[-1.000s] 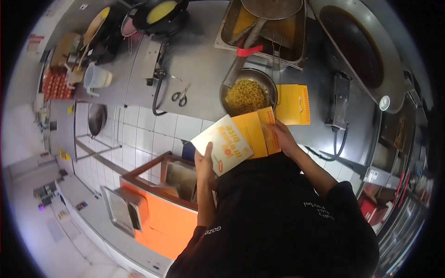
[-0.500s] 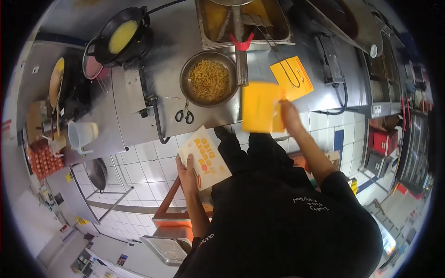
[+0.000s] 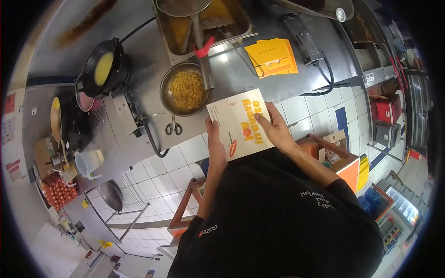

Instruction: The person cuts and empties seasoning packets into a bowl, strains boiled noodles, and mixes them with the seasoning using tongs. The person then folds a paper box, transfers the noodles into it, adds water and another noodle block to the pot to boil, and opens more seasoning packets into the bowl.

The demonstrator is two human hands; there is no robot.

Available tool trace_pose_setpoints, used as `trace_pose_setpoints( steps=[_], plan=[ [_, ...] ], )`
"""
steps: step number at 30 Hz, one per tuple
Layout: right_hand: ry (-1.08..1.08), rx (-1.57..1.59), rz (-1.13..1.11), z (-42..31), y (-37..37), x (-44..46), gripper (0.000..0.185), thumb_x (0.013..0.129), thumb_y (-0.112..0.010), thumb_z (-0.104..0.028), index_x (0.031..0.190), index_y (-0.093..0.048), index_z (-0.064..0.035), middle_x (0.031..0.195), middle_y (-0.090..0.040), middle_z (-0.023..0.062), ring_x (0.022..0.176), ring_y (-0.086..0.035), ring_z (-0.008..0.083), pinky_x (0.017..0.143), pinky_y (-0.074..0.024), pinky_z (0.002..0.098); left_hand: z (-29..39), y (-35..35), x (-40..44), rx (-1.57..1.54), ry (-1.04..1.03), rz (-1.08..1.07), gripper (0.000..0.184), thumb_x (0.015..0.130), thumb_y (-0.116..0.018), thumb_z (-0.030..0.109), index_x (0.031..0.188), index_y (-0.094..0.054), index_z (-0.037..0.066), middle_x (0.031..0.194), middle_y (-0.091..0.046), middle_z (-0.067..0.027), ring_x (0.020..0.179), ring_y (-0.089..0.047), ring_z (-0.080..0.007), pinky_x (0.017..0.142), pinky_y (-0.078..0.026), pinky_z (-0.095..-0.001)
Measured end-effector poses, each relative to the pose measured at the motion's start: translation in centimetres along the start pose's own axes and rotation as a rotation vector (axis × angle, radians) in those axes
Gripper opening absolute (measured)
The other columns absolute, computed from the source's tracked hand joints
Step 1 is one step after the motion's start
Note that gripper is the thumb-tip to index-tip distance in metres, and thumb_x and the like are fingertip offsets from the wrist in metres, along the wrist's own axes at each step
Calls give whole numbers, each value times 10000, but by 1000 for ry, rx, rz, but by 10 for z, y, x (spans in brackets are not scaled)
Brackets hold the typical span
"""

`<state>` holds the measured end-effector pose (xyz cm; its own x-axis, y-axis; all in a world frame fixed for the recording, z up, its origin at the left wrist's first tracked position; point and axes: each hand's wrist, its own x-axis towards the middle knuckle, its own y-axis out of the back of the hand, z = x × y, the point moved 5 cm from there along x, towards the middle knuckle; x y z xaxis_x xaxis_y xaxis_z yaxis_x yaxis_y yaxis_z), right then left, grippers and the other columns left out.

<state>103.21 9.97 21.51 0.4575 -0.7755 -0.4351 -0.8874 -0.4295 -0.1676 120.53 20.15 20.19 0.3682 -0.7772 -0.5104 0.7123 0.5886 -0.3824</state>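
A flat, cream-coloured paper packet (image 3: 238, 127) printed with "joy in every bite" is held between my two hands, in front of my black shirt. My left hand (image 3: 217, 141) grips its left edge. On the opposite edge, my right hand (image 3: 276, 129) pinches it with the thumb on top. Beyond the packet, yellow printed paper pieces (image 3: 273, 55) lie overlapping on the steel counter, beside a wire handle. A steel pan of noodles (image 3: 186, 89) stands to the left, partly behind the packet's corner. Black-handled scissors (image 3: 174, 126) rest near the counter's front edge.
Behind the pan is a metal tray of liquid (image 3: 252, 31) with a strainer over it. A black wok (image 3: 105, 67) with yellow liquid stands on the left. Further left are a plastic jug (image 3: 88, 162) and stacked eggs (image 3: 59, 191). An orange-sided bin (image 3: 347, 172) stands at right.
My right hand has let go of the yellow paper piece, which now lies on the other one. It has moved onto the cream packet, raised nearer the pan. The view has shifted.
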Motion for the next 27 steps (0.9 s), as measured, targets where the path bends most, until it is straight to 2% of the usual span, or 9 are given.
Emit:
trace_pose_setpoints(
  steps=[4, 6, 9, 13, 15, 19, 23, 26, 27],
  plan=[
    [20, -178, -8, -22, 16, -7, 434, 1084, -676, -258, 1417, -581, 4, 1342, -682, 134, 1234, -625, 169, 1058, -503, 359, -9, -35, 2, -49, -34, 59, 582, 1192, -335, 427, 1658, -233, 92, 1607, -409, -157, 1470, -434, -262, 1216, -366, -397],
    [-27, -138, -63, -39, 16, -18, 497, 1091, -664, -307, 1465, -555, -1, 1394, -660, 155, 1264, -621, 191, 1083, -493, 371, -3, -47, 3, 218, -165, 139, 600, 1168, -335, 544, 1642, -276, 182, 1534, -474, -68, 1415, -472, -212, 1028, -509, -379],
    [-390, 426, -247, -28, 12, -34, 700, 1136, -437, -525, 1626, -408, -26, 1562, -538, 209, 1424, -556, 309, 1194, -445, 467, -21, -43, 19, 111, -231, 95, 582, 1162, -340, 556, 1608, -337, 183, 1525, -502, -63, 1349, -535, -216, 961, -546, -376],
    [-378, 463, -301, -38, 11, -37, 669, 1148, -379, -542, 1573, -473, -34, 1550, -540, 215, 1398, -565, 306, 1198, -433, 465, -65, -20, 28, 73, -23, 170, 572, 1163, -368, 538, 1583, -376, 149, 1482, -545, -81, 1264, -606, -247, 940, -575, -385],
    [-275, 457, -634, -26, 11, -26, 459, 1158, -466, -385, 1463, -584, -64, 1517, -566, 203, 1351, -585, 301, 1138, -490, 449, -83, -22, 26, -149, 10, -67, 576, 1154, -401, 522, 1569, -403, 121, 1417, -580, -108, 1210, -639, -264, 940, -591, -401],
    [-16, -200, -527, -54, 6, -42, 229, 1031, -649, 6, 1254, -697, -19, 1564, -498, 220, 1266, -654, 344, 964, -595, 404, -103, -33, 12, -614, 99, -420, 569, 1135, -467, 481, 1532, -468, 73, 1317, -645, -156, 1117, -701, -304, 910, -630, -431],
    [335, -518, -478, -53, 15, -44, 267, 985, -745, -85, 1246, -720, -35, 1599, -430, 279, 1318, -646, 410, 972, -595, 437, -59, -45, -7, -288, 122, -124, 641, 1109, -510, 515, 1562, -446, 66, 1389, -629, -179, 1157, -695, -335, 933, -628, -450],
    [455, -759, -249, -62, 22, -50, 490, 896, -848, -209, 1346, -688, -102, 1614, -398, 314, 1396, -572, 485, 1018, -585, 478, -46, -42, -33, -622, 262, -132, 750, 1076, -537, 586, 1606, -400, 74, 1450, -597, -190, 1234, -658, -359, 1010, -593, -503],
    [422, -861, -199, -64, 21, -51, 586, 868, -862, -264, 1394, -648, -121, 1628, -375, 323, 1336, -603, 509, 1013, -589, 501, -34, -50, -46, -377, 293, -34, 795, 1062, -551, 595, 1626, -365, 67, 1461, -586, -188, 1264, -637, -366, 1053, -562, -515]
  ],
)
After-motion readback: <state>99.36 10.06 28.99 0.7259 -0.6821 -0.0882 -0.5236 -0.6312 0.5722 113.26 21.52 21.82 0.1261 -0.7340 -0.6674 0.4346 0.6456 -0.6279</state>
